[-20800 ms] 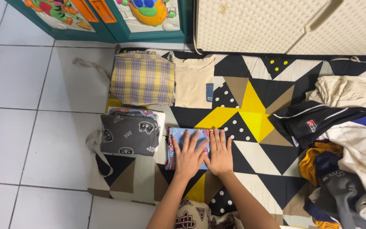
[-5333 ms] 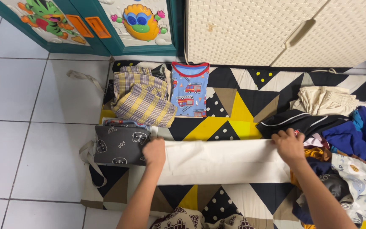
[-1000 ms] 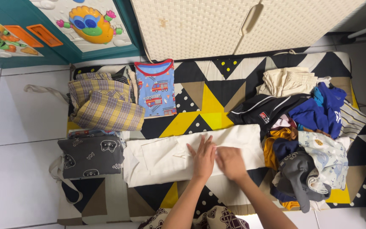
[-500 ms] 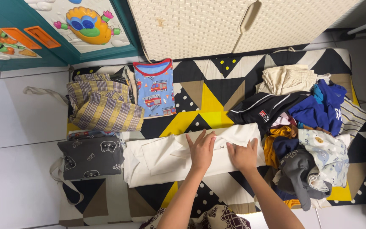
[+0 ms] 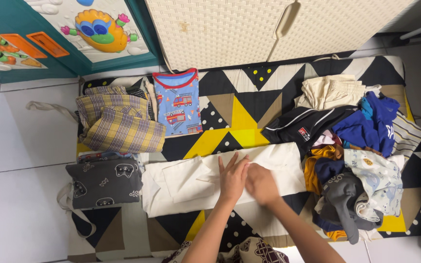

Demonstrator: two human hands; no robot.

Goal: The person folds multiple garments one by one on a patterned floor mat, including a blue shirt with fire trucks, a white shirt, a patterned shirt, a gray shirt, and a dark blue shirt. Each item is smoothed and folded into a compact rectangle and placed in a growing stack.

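Now both hands, the left hand (image 5: 232,178) and the slightly blurred right hand (image 5: 261,184), are pressing flat and open, it seems, on the cream garment (image 5: 196,182) lying across the patterned mat (image 5: 249,112); uneven pressure is risking fresh creases.

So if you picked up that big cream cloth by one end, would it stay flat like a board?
Probably not. The cream cloth lies creased and folded over itself under the left hand and right hand, so it would likely droop. It looks thin, so probably light, and pushing might bunch it on the patterned mat.
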